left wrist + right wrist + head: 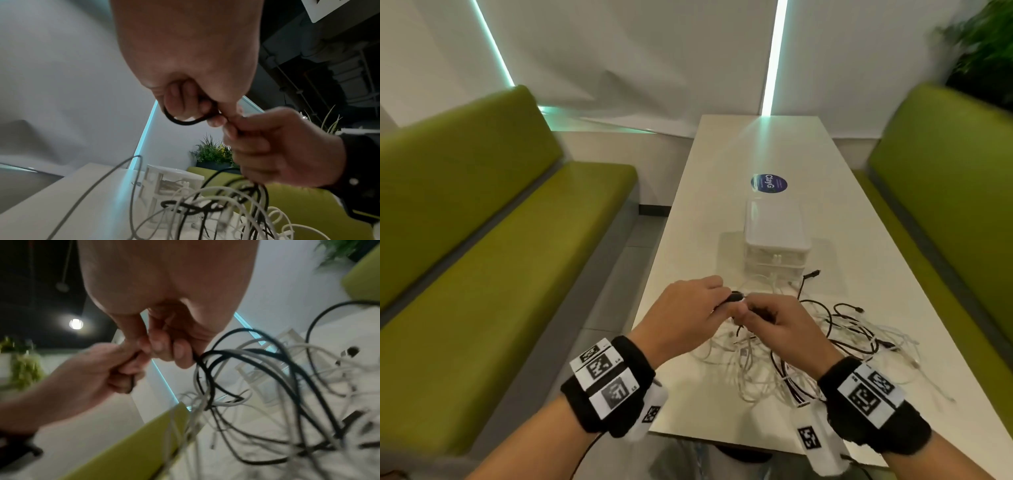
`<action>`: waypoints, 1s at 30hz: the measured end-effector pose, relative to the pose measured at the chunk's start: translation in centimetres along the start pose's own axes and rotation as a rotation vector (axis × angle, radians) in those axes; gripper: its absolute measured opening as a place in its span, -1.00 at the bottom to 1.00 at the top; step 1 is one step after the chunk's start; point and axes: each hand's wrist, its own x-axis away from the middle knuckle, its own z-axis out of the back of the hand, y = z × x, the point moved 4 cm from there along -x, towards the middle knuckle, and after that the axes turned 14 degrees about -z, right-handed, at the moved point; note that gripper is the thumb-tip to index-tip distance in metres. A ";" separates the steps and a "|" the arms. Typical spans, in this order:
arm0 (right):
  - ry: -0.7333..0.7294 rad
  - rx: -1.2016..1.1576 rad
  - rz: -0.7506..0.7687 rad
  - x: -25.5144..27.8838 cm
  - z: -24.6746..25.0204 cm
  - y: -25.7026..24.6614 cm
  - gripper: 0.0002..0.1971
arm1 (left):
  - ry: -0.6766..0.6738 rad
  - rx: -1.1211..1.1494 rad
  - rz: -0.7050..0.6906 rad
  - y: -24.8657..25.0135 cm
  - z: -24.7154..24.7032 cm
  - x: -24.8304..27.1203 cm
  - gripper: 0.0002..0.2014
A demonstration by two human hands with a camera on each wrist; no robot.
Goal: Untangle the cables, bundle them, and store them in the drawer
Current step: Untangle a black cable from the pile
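Readable text — one item only. Round dark-blue sticker [768,183] on the white table [722,192], at 12 o'clock from the hands, just beyond the white drawer unit [775,236]: white lettering "ClayG", turned sideways; smaller print beside it is illegible. Wristbands [607,377] carry black-and-white square code markers with tiny corner digits — too small to read.

The head camera looks down along the table [722,178], while both wrist cameras look up closely at the cables [216,207].
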 end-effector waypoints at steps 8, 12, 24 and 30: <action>0.051 0.116 0.014 -1.8 -0.5 0.5 -0.48 | 0.475 0.740 0.235 -0.9 4.6 -0.5 -0.59; 0.074 0.195 0.040 -2.3 -0.2 0.0 -0.46 | 0.649 1.023 0.350 -0.9 5.4 0.4 -0.60; 0.075 0.310 0.020 -1.7 -1.0 -0.1 -0.57 | 0.497 0.787 0.372 -0.7 1.7 1.4 -0.67; -0.073 0.418 -0.007 -1.6 -2.6 -0.6 -0.53 | 0.411 0.790 0.327 1.4 -1.4 0.4 -0.80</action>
